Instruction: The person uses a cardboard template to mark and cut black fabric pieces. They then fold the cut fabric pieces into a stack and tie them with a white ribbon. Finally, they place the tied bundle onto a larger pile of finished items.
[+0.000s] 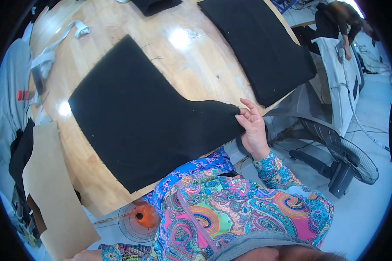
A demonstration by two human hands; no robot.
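A black cut fabric piece (pixel 130 108) lies flat on the wooden table (pixel 170 56), its narrow end reaching to the right. That narrow end's corner is pinched between the thumb and fingers of my right hand (pixel 253 130). At the lower edge, my left hand (pixel 86 255) grips the bottom end of a long brown paper pattern (pixel 52 182), held off the table's left side; its fingertips are partly cut off by the picture's edge. The pattern has a notch in its left edge.
Another black fabric stack (pixel 257 48) lies at the table's right edge. White strap (pixel 52 54) and a small red-capped item (pixel 22 95) are at far left. A grey fan (pixel 350 158) and an orange fan (pixel 144 216) stand below. Upper right, a person (pixel 339 21) works at a white-covered board (pixel 335 78).
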